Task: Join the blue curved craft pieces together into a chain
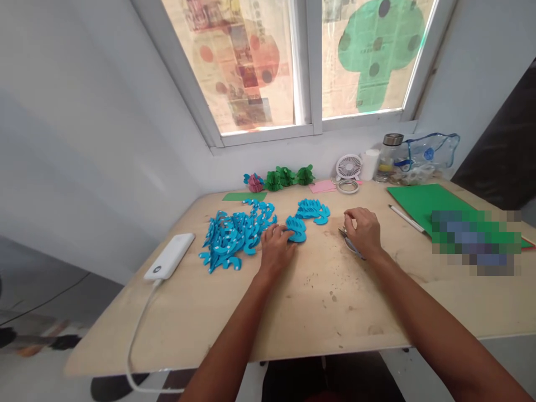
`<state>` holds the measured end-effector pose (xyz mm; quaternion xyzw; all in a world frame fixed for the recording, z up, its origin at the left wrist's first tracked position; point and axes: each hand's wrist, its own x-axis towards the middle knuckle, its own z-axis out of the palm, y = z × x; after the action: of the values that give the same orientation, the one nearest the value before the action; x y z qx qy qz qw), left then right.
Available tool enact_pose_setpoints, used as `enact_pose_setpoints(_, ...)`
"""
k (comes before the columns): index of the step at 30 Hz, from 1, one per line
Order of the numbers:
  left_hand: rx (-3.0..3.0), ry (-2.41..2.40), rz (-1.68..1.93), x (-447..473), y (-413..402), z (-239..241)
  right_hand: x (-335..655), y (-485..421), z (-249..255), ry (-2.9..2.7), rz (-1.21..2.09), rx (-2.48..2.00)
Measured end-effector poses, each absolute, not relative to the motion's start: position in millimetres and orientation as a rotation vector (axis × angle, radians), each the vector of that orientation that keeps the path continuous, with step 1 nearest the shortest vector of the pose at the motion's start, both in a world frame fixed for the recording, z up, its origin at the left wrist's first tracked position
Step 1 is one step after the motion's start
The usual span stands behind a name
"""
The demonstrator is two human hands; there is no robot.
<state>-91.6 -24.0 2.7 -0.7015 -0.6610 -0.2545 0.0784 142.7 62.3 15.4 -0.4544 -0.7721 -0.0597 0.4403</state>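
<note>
My left hand (277,247) rests on the table with its fingertips closed at the left edge of a small stack of blue curved paper cut-outs (296,230). Just behind lies another fanned row of blue cut-outs (312,209). A large loose heap of the same blue pieces (234,234), dotted with small white patches, spreads to the left of this hand. My right hand (364,230) is closed in a pinch of thumb and forefinger; whatever may be between them is too small to make out. Beneath it lies a pair of small scissors or snips (352,245), partly covered.
A white power bank (171,257) with a cable lies at left. Green paper flowers (288,177), a small fan (349,167), a tape roll (348,186) and a bottle (389,158) line the back. Green sheets (422,202) and a white pen (406,218) are at right.
</note>
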Motion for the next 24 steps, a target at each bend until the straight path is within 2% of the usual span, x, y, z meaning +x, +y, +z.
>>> enact_pose_setpoints(9,-2.137,-1.990,-0.740,-85,-11,-8,143,62,16,-1.934,-0.158,-1.151)
enact_pose_setpoints(17,-2.081,-1.828,-1.139,-75,-12,-5,136,57,18,-1.925,-0.083,-1.094)
enact_pose_setpoints(20,-2.147,-1.677,-1.281,-60,-17,6,130,48,23,-1.995,0.093,-1.015)
enact_pose_setpoints(24,-2.211,-1.582,-1.391,-41,-23,13,122,40,24,-2.099,0.543,-0.949)
